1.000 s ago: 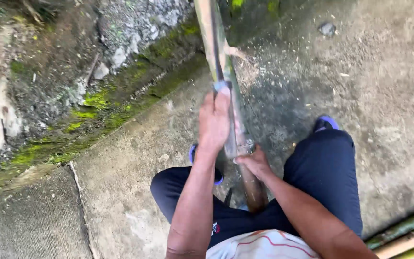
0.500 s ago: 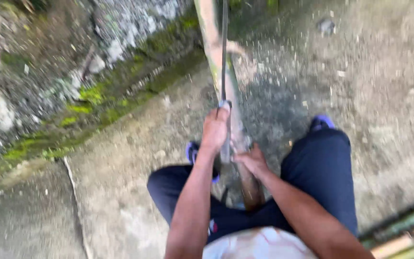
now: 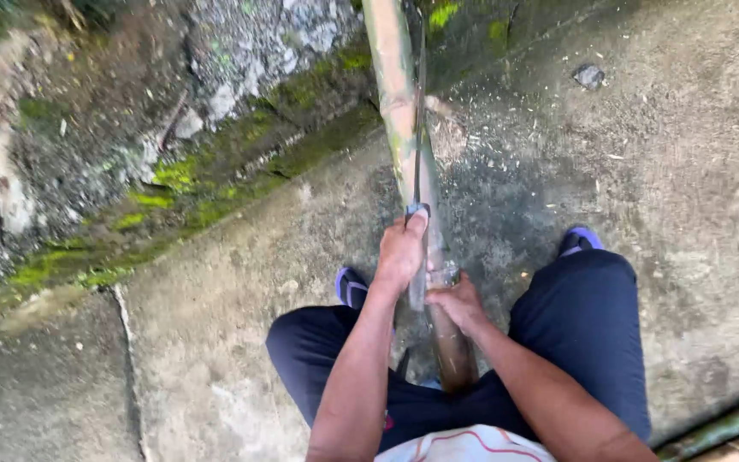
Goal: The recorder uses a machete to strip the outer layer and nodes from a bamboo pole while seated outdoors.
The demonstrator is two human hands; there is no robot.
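Left hand [image 3: 401, 251]: fist closed round the handle of a long knife [image 3: 419, 145], thumb laid along the top. Blade runs toward 12 o'clock, edge-on against the bamboo pole [image 3: 397, 111]. Right hand [image 3: 458, 301]: at approx. 4 o'clock from the left, fingers wrapped round the pole just below the knife handle, steadying it.

Pole location: butt end between the person's knees, shaft running up to 12 o'clock, out of frame at top, over a concrete floor [image 3: 660, 188].

Handling, est.: pole looks stiff, hard-skinned, smooth and probably slippery; long, so likely awkward rather than heavy. Best grip appears to be low, near the butt, hands kept behind the blade.

Count: 1 pole in hand, 1 knife, 2 hands, 2 blue sandals [image 3: 351, 287]. At 5 o'clock, further bamboo lengths [image 3: 729, 428], at least 2, cropped. Mossy stone wall [image 3: 173, 128] at 10 o'clock; 1 loose stone [image 3: 589, 76] at 1 o'clock.
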